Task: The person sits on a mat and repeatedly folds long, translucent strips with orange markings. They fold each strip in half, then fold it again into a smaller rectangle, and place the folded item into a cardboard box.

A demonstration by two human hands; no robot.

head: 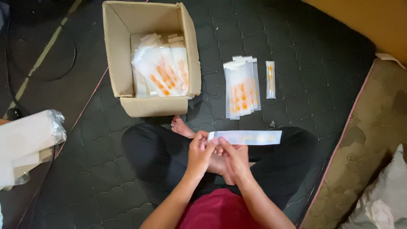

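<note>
Both hands meet over my crossed legs. My left hand (200, 153) and my right hand (235, 156) pinch the left end of a long, narrow white sleeve (250, 137) that lies flat and stretches out to the right. Ahead on the dark quilted mat (296, 55) lies a fanned stack of white packets with orange print (241, 87). A single slim packet holding an orange item (270, 79) rests just right of that stack.
An open cardboard box (120, 55) stands at the upper left, holding several more white-and-orange packets (162, 71). A plastic-wrapped white bundle (27, 142) lies at the left edge. A beige patterned cushion (373, 140) borders the mat on the right.
</note>
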